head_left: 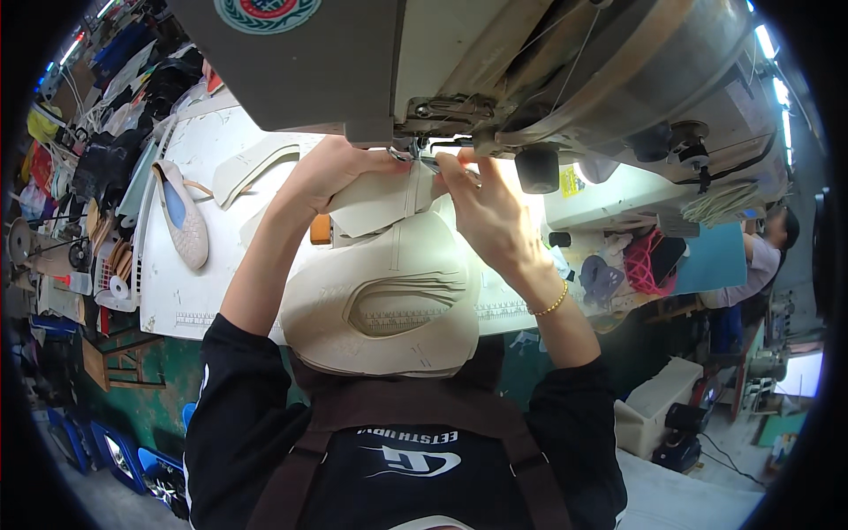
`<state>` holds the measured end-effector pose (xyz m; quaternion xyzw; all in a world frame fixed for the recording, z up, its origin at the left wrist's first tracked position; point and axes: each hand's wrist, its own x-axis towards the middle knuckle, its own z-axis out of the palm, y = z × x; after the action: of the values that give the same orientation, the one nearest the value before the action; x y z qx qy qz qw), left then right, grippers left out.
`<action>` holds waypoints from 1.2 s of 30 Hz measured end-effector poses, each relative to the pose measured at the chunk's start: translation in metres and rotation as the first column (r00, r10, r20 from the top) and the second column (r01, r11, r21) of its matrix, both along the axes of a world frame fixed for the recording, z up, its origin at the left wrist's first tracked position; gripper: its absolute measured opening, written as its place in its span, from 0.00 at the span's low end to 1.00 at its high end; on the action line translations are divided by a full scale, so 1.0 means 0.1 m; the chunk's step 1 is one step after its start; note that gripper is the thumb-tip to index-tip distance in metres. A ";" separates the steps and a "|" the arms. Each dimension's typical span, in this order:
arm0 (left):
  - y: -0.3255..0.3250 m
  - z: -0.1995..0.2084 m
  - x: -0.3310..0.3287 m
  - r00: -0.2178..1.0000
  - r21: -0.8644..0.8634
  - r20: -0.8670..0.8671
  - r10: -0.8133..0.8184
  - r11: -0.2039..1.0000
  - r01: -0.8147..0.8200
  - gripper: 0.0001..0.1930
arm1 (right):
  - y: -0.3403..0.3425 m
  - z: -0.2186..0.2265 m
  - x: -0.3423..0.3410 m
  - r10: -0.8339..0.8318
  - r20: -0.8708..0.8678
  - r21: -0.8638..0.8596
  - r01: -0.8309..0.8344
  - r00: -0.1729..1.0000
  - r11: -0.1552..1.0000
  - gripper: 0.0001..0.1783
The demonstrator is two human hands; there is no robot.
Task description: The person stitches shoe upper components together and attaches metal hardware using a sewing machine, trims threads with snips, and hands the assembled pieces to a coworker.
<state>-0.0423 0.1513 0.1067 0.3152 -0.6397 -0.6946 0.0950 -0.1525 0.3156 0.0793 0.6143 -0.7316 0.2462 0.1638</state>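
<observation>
A cream shoe upper piece (375, 201) lies under the needle area of a sewing machine (415, 146). My left hand (336, 172) grips its left side, fingers closed at the edge and tips partly hidden by the machine head. Close to the needle on the right, my right hand (486, 208) is closed in a pinch. A thin dark metal object shows at its fingers, too small to name. Nearer to me rests a stack of cream shoe uppers (380, 327), overhanging the table's front edge. The uppers have curved openings.
A finished woven cream flat shoe (184, 216) and another cut upper piece (252, 172) lie on the white table (168, 305) at left. Small orange block (320, 230) beside the work. Pink netting (652, 263) and a blue sheet (711, 256) are at right, near another person (760, 261).
</observation>
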 end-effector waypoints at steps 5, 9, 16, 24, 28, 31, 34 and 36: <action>0.07 0.05 -0.01 0.999 -0.151 -0.037 -0.003 0.989 -0.002 0.15 | 0.00 -0.07 -0.06 0.026 -0.017 -0.046 -0.027 1.000 0.999 0.19; 0.03 -0.02 -0.02 0.998 -0.118 -0.054 -0.018 0.993 0.012 0.15 | -0.05 -0.10 -0.09 0.092 0.021 -0.096 -0.090 0.996 0.991 0.20; -0.04 -0.12 0.01 0.960 -0.187 -0.259 -0.110 0.980 0.062 0.15 | -0.11 -0.04 0.07 0.021 0.078 -0.063 -0.016 0.997 0.998 0.18; -0.10 -0.30 -0.06 0.963 -0.415 -0.200 -0.179 0.906 0.082 0.11 | -0.12 0.05 0.25 -0.167 -0.095 -0.168 0.150 0.981 0.974 0.12; -0.14 -0.43 -0.14 0.941 -0.271 -0.270 -0.202 0.954 0.127 0.11 | -0.07 0.02 0.32 -0.243 -0.018 -0.107 0.240 0.970 0.965 0.11; -0.18 -0.41 -0.13 0.954 -0.237 -0.214 -0.211 0.958 0.158 0.11 | 0.04 0.04 0.32 -0.148 0.028 -0.330 0.149 0.989 0.932 0.11; -0.13 -0.23 -0.05 0.965 -0.192 -0.167 -0.202 0.967 0.169 0.11 | 0.19 0.02 0.33 -0.119 0.173 -0.410 0.181 0.978 0.894 0.33; -0.12 -0.21 -0.01 0.971 -0.192 -0.154 -0.184 0.969 0.153 0.11 | 0.14 -0.05 0.25 -0.125 0.179 -0.395 0.188 0.976 0.900 0.37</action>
<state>-0.0432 0.1398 0.0857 0.1889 -0.7135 -0.6643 0.1178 -0.1273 0.3300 0.0745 0.4854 -0.7210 0.4249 0.2529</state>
